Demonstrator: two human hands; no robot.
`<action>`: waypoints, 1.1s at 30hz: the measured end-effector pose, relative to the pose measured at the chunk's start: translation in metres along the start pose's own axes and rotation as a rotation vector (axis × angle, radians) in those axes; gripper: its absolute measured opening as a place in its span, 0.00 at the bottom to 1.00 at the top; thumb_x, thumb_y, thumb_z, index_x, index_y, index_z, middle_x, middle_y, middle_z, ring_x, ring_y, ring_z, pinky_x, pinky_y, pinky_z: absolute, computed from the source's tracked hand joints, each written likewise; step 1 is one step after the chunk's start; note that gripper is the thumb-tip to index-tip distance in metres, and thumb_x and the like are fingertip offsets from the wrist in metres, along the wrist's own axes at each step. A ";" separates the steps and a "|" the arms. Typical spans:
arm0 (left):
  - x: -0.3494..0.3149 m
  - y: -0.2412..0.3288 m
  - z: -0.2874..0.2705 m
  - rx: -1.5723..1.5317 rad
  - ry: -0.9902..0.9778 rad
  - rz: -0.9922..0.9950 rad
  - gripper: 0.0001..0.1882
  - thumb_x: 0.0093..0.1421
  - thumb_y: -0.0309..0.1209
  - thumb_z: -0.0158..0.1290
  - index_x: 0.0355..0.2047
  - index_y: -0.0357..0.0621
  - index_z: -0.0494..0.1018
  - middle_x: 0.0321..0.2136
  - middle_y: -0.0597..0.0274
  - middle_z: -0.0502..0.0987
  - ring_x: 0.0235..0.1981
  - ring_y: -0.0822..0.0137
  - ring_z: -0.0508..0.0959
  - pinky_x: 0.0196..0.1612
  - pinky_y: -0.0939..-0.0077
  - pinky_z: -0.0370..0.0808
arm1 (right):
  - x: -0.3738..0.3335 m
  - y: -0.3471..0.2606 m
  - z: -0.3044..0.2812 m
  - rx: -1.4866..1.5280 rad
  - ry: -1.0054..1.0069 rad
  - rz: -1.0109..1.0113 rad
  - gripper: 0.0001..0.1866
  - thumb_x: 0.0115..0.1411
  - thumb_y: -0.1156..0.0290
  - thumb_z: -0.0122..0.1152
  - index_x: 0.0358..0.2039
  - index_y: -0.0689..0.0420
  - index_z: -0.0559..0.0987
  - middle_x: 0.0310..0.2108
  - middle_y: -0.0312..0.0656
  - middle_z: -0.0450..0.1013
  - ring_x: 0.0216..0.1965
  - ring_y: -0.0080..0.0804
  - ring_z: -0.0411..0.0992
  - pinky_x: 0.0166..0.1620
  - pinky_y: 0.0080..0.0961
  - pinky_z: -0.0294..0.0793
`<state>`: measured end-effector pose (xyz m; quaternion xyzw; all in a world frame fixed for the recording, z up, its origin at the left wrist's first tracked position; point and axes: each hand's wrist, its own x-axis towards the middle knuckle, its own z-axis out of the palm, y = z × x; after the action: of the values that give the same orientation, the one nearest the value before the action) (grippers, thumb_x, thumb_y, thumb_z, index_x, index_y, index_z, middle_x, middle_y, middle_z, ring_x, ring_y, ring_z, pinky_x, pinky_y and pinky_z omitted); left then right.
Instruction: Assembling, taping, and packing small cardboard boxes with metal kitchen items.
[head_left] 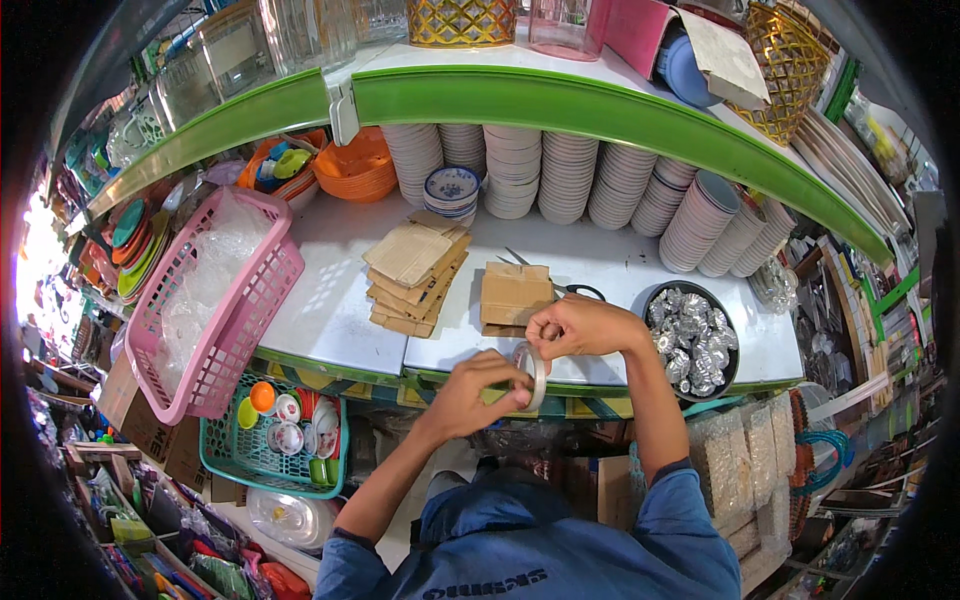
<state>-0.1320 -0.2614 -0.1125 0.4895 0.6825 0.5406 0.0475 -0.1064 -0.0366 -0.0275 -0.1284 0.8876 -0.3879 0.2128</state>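
A roll of clear tape [538,388] stands on edge between my hands, just in front of the shelf's near edge. My left hand [476,390] grips the roll from its left side. At the roll's upper rim, my right hand [588,326] is closed in a pinch; whether the tape's end is between those fingers is too small to make out. Just beyond the right hand lies a small stack of folded cardboard [515,292]. Scissors [584,292] with black handles rest behind it, partly hidden. A taller pile of cardboard pieces [412,258] sits to the left.
A black bowl of silvery wrapped items [736,352] stands at the right. Stacked bowls [568,178] line the back under a green-edged upper shelf [600,112]. At left are a pink basket [282,262] with clear plastic and, lower down, a teal basket [222,462] of small dishes.
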 end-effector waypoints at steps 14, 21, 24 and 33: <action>-0.009 -0.004 0.014 -0.507 -0.104 -0.430 0.08 0.61 0.25 0.56 0.38 0.32 0.77 0.28 0.63 0.81 0.29 0.77 0.78 0.37 0.82 0.74 | 0.012 0.000 -0.003 -0.196 0.071 0.063 0.08 0.54 0.63 0.58 0.31 0.53 0.76 0.18 0.32 0.79 0.21 0.24 0.72 0.29 0.25 0.67; -0.005 -0.007 0.020 -0.590 -0.002 -0.496 0.09 0.65 0.25 0.52 0.41 0.32 0.77 0.27 0.62 0.80 0.28 0.78 0.77 0.36 0.82 0.73 | 0.014 -0.003 0.002 -0.324 0.182 0.091 0.08 0.51 0.62 0.58 0.29 0.50 0.77 0.16 0.31 0.77 0.21 0.27 0.74 0.30 0.27 0.69; -0.001 -0.005 0.017 -0.587 0.001 -0.515 0.09 0.66 0.25 0.51 0.41 0.33 0.77 0.27 0.61 0.80 0.28 0.78 0.77 0.35 0.83 0.73 | 0.016 -0.006 0.003 -0.393 0.224 0.104 0.08 0.50 0.61 0.57 0.29 0.50 0.77 0.15 0.30 0.76 0.21 0.29 0.74 0.31 0.28 0.70; 0.004 -0.003 0.017 -0.652 0.008 -0.602 0.08 0.65 0.27 0.52 0.41 0.35 0.77 0.29 0.62 0.80 0.29 0.76 0.79 0.32 0.81 0.76 | 0.019 -0.010 -0.002 -0.436 0.274 0.147 0.08 0.48 0.64 0.58 0.27 0.51 0.80 0.13 0.32 0.75 0.22 0.30 0.76 0.34 0.31 0.73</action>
<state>-0.1255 -0.2463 -0.1200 0.2260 0.5888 0.6916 0.3521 -0.1233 -0.0492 -0.0238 -0.0527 0.9777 -0.1847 0.0853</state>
